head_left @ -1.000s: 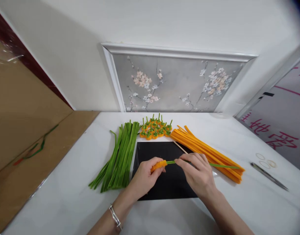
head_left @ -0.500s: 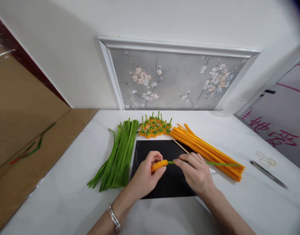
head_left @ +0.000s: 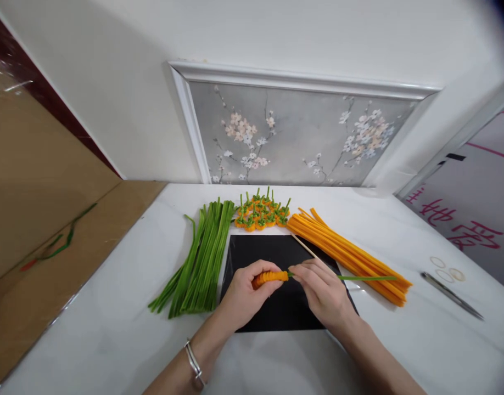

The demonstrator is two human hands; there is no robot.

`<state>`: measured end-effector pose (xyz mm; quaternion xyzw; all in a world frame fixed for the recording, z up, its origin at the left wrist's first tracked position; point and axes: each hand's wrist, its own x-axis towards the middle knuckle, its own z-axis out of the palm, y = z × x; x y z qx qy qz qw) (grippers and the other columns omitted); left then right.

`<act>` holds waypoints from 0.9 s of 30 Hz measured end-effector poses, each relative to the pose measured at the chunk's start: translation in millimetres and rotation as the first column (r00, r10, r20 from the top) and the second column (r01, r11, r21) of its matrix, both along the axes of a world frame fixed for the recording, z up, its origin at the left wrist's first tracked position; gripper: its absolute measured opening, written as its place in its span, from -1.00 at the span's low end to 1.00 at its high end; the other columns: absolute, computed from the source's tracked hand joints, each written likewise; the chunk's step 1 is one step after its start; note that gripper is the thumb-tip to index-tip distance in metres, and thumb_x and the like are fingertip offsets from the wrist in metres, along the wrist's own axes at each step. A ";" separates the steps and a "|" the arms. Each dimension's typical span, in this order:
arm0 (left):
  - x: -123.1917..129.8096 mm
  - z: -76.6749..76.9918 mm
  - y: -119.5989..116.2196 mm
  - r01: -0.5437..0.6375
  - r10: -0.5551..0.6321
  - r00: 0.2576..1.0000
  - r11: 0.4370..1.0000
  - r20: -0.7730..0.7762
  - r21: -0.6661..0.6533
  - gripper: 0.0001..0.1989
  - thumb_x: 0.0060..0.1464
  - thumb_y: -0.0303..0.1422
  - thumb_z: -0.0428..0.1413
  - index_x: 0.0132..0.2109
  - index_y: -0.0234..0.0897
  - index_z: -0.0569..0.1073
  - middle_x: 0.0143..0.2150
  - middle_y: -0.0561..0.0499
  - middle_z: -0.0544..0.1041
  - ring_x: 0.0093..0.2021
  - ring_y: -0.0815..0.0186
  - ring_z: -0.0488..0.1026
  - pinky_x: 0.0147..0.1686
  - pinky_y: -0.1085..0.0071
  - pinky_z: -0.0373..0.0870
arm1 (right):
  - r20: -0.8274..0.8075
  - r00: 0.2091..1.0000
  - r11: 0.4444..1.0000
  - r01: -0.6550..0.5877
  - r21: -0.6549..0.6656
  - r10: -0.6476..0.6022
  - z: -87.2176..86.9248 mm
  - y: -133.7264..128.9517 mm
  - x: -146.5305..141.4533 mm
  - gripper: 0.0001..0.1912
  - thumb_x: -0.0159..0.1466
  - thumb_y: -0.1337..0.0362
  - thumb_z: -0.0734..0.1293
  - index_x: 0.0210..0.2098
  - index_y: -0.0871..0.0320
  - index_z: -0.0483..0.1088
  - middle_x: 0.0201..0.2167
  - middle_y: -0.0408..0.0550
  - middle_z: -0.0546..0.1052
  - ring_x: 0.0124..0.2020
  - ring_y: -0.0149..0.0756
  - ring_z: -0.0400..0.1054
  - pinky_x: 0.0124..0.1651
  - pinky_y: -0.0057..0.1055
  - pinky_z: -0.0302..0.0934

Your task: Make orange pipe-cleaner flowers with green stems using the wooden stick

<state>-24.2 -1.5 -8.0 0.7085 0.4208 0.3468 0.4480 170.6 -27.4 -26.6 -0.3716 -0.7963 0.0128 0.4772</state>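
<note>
Over the flat black rectangular mat [head_left: 260,248], the left hand [head_left: 244,293] pinches a ridged orange fuzzy coil [head_left: 272,278] while the right hand [head_left: 324,289] (just right of it) grips a thin green fuzzy stem [head_left: 367,278], which might slip free if either pinch loosens.

Ribbed orng coil [head_left: 273,276], grn stem [head_left: 365,278] to R

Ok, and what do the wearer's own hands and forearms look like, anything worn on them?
The left hand and right hand are ungloved, with slender fingers. No sleeve shows on the left forearm or right forearm. A shiny silver-coloured bangle circles the left wrist; nothing shows on the right one.
</note>
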 end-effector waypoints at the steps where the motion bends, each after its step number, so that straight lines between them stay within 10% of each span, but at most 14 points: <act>1: -0.6 0.5 0.4 0.006 -0.006 1.000 1.000 0.007 -0.018 -0.81 0.05 -0.38 0.17 -0.14 -0.22 0.50 -0.26 0.04 0.56 -0.27 0.33 0.49 -0.23 0.44 0.41 | 0.003 1.000 1.000 0.007 0.003 -0.007 0.1 0.1 0.4 -0.62 0.26 0.62 0.21 -0.01 0.16 0.35 -0.26 0.05 0.51 -0.25 -0.22 0.35 -0.23 -0.28 0.36; 6: -8.3 2.6 6.2 0.011 -0.011 1.000 0.996 0.001 -0.085 -0.43 -0.09 -0.38 0.27 0.11 -0.12 0.36 -0.09 0.00 0.52 -0.22 0.31 0.52 -0.13 0.37 0.43 | -0.003 0.996 0.995 0.093 0.027 -0.092 1.1 2.5 8.9 -0.64 0.26 0.62 0.23 -0.03 0.17 0.36 -0.28 0.04 0.52 -0.26 -0.23 0.34 -0.23 -0.28 0.36; 14: -12.3 5.1 11.9 -0.108 0.112 0.993 0.988 -0.031 0.110 -0.89 0.05 -0.39 0.17 -0.23 -0.23 0.53 -0.26 0.03 0.57 -0.24 0.32 0.50 -0.19 0.42 0.43 | 0.017 0.995 0.995 0.096 -0.003 -0.096 2.5 4.7 14.6 -0.73 0.29 0.57 0.23 -0.10 0.15 0.36 -0.31 0.01 0.52 -0.28 -0.23 0.38 -0.24 -0.30 0.37; 27: -11.3 3.3 10.6 -0.042 0.059 0.994 0.984 -0.092 0.172 -0.78 0.02 -0.42 0.20 -0.13 -0.22 0.58 -0.18 -0.01 0.61 -0.21 0.28 0.54 -0.13 0.37 0.47 | 0.114 0.992 0.997 0.064 -0.031 -0.060 -0.9 3.8 14.7 -0.69 0.34 0.51 0.18 0.02 0.12 0.32 -0.25 0.01 0.56 -0.28 -0.26 0.43 -0.26 -0.34 0.42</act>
